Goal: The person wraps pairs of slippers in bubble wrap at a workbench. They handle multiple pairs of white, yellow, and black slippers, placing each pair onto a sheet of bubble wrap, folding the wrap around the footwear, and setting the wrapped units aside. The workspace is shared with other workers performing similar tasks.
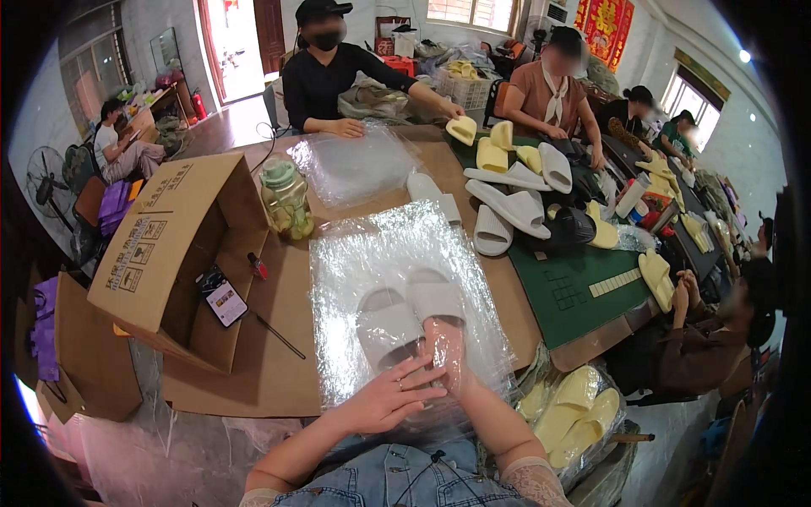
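A pair of pale grey slippers lies inside a clear plastic bag (pixel 355 262) in front of me, the left slipper (pixel 385 325) beside the right slipper (pixel 435 297). My right hand (pixel 446 348) reaches under the film to the right slipper; its fingertips are hidden at the strap. Over the film at the bag's near edge, my left hand (pixel 395 395) is open, fingers stretched across toward my right wrist. It wears a ring and grips nothing.
To the left stand a cardboard box (pixel 169 220) with a phone (pixel 224 302) in it, and a lidded jar (pixel 285 200). Grey and yellow slippers (pixel 507 207) crowd a green mat (pixel 574 296) at right. Across the table, a person's hand (pixel 452 110) touches a yellow slipper (pixel 462 129).
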{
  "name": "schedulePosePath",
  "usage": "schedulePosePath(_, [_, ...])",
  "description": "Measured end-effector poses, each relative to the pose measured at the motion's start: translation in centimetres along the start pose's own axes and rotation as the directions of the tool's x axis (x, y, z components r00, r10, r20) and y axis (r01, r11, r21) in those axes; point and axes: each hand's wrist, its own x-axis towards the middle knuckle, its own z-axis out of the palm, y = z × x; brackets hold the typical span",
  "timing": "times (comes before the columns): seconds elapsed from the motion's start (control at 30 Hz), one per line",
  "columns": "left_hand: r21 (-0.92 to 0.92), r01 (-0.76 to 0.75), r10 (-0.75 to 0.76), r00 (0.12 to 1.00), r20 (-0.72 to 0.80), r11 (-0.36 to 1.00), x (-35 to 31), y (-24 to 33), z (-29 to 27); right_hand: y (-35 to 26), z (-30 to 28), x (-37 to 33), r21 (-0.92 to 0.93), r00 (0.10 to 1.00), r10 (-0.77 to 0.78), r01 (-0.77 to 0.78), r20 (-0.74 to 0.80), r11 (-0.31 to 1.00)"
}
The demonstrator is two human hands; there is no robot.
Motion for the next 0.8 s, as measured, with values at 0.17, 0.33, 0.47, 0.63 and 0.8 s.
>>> schedulePosePath(0.17, [-0.046, 0.081, -0.08, 0.997, 0.019, 0.996, -1.6, -1.5, -0.9, -0.9, -0.3, 2.5, 0.089, 0.993, 0.107, -0.102, -0.048, 0.991])
schedulePosePath(0.33, [-0.056, 0.19, -0.192, 0.98, -0.044, 0.98, -3.1, -3.2, -2.5, 1.2, 0.6, 1.6, 0.281, 0.999, -0.017, 0.03, -0.048, 0.959])
schedulePosePath(0.47, [0.114, 0.235, -0.199, 0.945, -0.262, 0.965, -2.2, -5.5, -3.5, 2.4, -0.6, 2.0, 0.323, 0.997, 0.014, -0.036, 0.071, 0.946])
schedulePosePath(0.63, [0.303, 0.381, -0.218, 0.863, -0.456, 0.873, -0.9, -9.1, -3.4, 1.1, -1.0, 3.1, 0.336, 0.975, 0.209, -0.22, 0.071, 0.916])
schedulePosePath(0.8, [0.213, 0.435, -0.299, 0.831, -0.47, 0.875, -2.0, -11.2, -1.5, 0.9, 2.8, 3.1, 0.214, 0.96, 0.159, -0.11, -0.229, 0.971])
